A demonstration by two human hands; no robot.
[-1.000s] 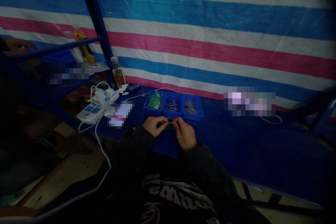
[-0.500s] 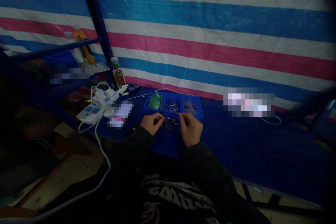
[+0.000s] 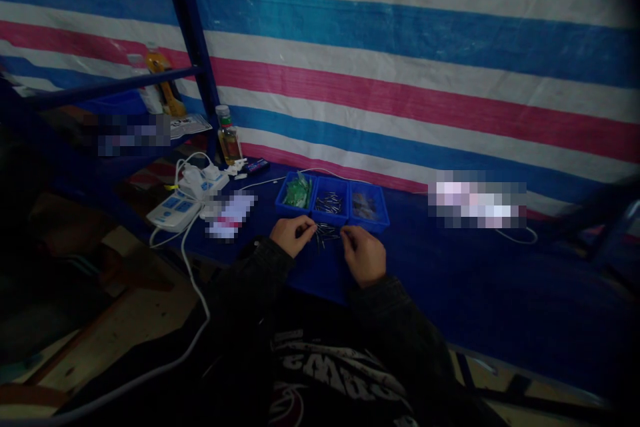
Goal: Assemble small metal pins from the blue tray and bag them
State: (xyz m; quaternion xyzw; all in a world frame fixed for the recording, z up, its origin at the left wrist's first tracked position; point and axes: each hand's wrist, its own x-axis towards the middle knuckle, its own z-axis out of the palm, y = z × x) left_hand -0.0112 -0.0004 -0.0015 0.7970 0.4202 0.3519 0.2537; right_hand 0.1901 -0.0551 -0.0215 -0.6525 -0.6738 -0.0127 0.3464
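My left hand [image 3: 294, 236] is closed in a pinch at the left side of a small pile of dark, thin, screw-like pieces [image 3: 327, 232] on the blue table. Across the pile, my right hand [image 3: 365, 255] has thumb and forefinger pressed together. Whatever either pinch holds is too small to make out. Just beyond both hands sits a row of blue bins. Green packets [image 3: 299, 191] lie in the left bin [image 3: 293, 215], more dark screw-like pieces [image 3: 329, 201] in the middle bin [image 3: 331, 219], and small brownish pieces [image 3: 363, 205] in the right bin [image 3: 371, 224].
A white power strip [image 3: 175, 211] with plugs and cables lies at the left, beside a blurred-out phone-like thing [image 3: 231, 215]. Behind them stands a bottle [image 3: 229, 137] near a blue metal frame [image 3: 197, 40]. A striped sheet [image 3: 400, 87] hangs behind the table.
My right hand has drawn slightly down, away from the bins' front edge. My left hand stays beside the pile. The view has shifted a little.
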